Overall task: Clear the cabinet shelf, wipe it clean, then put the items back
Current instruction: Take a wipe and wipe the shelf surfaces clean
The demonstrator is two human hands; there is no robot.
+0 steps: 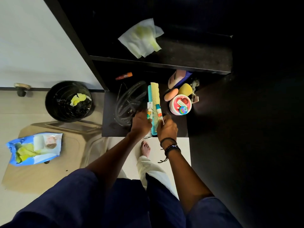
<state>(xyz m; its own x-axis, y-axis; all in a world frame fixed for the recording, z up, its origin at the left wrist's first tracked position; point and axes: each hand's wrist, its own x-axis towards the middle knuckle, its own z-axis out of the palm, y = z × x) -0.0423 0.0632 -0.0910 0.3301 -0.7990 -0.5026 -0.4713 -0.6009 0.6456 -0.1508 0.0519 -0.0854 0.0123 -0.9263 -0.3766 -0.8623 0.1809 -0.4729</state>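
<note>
L hand (141, 123): tube (149, 112); R hand (167, 129): 2nd tube (159, 111); combs (154, 96) btwn, jar (179, 104) R.

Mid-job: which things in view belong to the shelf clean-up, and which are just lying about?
Belongs to the job: wipe on the shelf; short tube in the left hand; teal-topped tube in the right hand; teal comb; yellow comb; pink jar; glass bowl; wipes pack; bin holding used wipes.

Just lying about: beige floor mat; door stop by the wall.

Tubes (159, 111) in left hand (141, 121), right hand (167, 130)
</note>
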